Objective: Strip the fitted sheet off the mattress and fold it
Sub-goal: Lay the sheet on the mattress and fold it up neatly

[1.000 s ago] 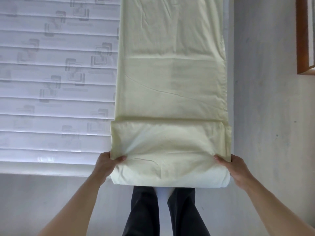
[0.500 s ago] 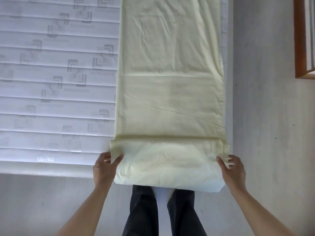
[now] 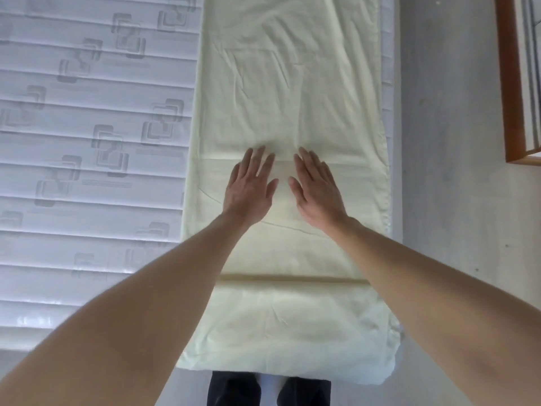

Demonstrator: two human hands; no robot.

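Since the sheet already lies as a long narrow strip on the bare mattress, stripping looks finished and the lengthwise folds appear made. Strip sits along the mattress's right edge, beside the floor. Long axis runs straight away from the person, near end at the mattress edge just above the trousers, far end out of view at top. Near end is doubled over once, with a crosswise ridge marking that fold's edge. Left hand and right hand lie flat, palms down, fingers straight, side by side on mid-strip beyond the ridge, gripping nothing. Judged step: smoothing before the next fold. Remaining, by estimate: several crosswise folds or rolls up the strip's length. Wooden frame stands at far right.
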